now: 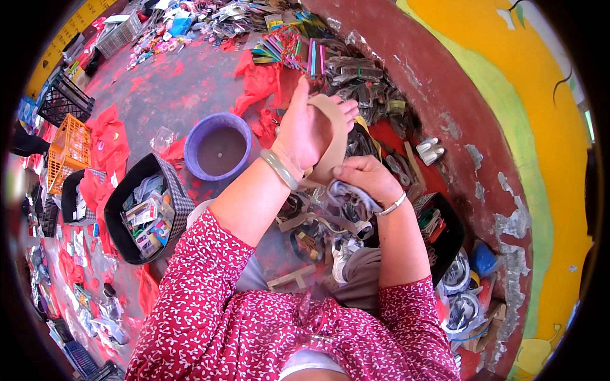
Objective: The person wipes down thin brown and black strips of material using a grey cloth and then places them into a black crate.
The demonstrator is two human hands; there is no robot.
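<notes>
Two hands [307, 132] [373, 180], left spread, right clutching cloth [351, 197] against strap [330, 161]

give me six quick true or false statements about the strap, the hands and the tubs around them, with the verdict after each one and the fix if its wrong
1. A wide beige strap touches the left hand and is gripped by the right hand. True.
2. The left hand is clenched in a fist. False: it is open.
3. A round purple plastic basin stands near a black tub with checkered sides. True.
4. The basin is to the right of the strap. False: it is to the left.
5. The tub holds packaged items. True.
6. The right hand holds only the strap. False: it also holds a crumpled grey cloth.
</notes>
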